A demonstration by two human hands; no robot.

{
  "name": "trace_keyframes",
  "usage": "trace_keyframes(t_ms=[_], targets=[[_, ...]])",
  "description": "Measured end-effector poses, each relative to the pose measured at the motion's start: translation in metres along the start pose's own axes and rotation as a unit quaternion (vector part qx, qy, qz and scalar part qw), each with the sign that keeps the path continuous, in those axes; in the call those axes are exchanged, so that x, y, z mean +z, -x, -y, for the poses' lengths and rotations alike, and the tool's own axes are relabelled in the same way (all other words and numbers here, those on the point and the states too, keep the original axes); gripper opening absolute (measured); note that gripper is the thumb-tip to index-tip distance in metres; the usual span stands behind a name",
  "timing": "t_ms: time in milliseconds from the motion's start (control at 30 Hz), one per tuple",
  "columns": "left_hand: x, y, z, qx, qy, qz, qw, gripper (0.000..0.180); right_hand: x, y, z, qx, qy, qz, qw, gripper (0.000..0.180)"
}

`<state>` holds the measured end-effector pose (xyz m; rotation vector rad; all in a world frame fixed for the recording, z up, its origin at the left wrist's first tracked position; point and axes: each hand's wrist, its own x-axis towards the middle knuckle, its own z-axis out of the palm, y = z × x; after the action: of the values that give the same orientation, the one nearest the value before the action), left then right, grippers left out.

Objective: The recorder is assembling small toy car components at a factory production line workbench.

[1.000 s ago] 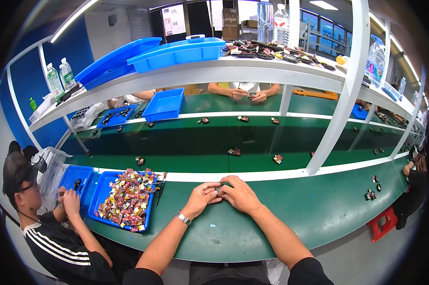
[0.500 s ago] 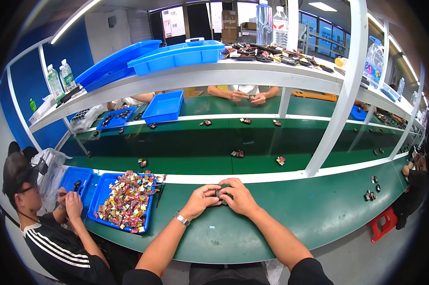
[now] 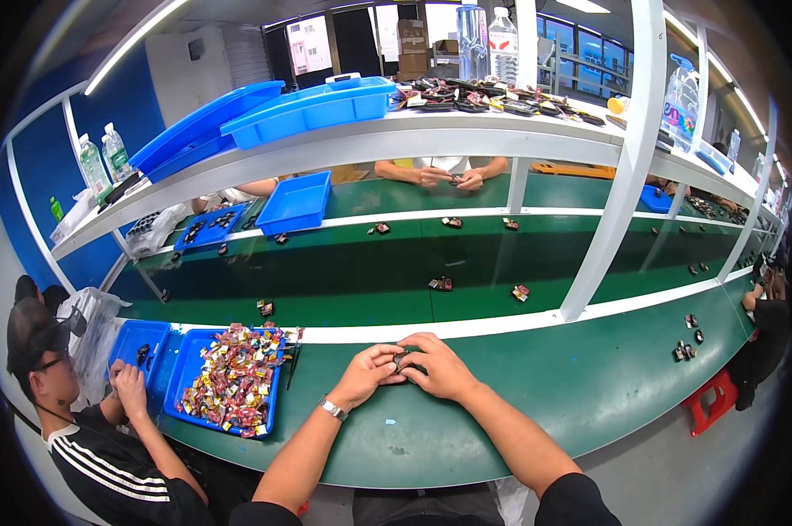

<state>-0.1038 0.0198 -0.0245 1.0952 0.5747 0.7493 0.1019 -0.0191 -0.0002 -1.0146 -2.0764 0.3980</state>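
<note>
Over the green table [image 3: 501, 394], my left hand [image 3: 371, 375] and my right hand [image 3: 437, 368] meet in front of me. Between their fingertips is a small dark piece [image 3: 400, 360], mostly covered by the fingers. Both hands are closed on it. To the left of them stands a blue tray [image 3: 178, 373] heaped with small red, yellow and white wired pieces [image 3: 234, 377]. A thin dark tool [image 3: 293, 359] lies along the tray's right side.
A white rail [image 3: 361, 333] and upright post [image 3: 620, 175] stand beyond my hands, under a shelf holding blue trays [image 3: 308, 110] and bottles. Small assemblies [image 3: 442, 284] are scattered on the green surface behind. A co-worker [image 3: 89, 421] sits at left; a red stool [image 3: 710, 403] stands right.
The view has shifted slightly. My hands stay together on the dark piece, with the right fingers a little rearranged. The left co-worker's hands have drawn back from the dark parts in their tray.
</note>
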Motion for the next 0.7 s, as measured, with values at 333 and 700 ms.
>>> trace_keyframes(t_ms=[333, 700], targets=[[-0.001, 0.0, -0.001, 0.006, 0.024, -0.004, 1.0, 0.031, 0.011, 0.001, 0.005, 0.026, 0.002, -0.065, 0.998, 0.014], [-0.005, 0.001, 0.004, 0.035, 0.009, -0.004, 0.999, 0.014, 0.017, 0.002, -0.011, 0.073, -0.134, -0.041, 0.987, 0.01]])
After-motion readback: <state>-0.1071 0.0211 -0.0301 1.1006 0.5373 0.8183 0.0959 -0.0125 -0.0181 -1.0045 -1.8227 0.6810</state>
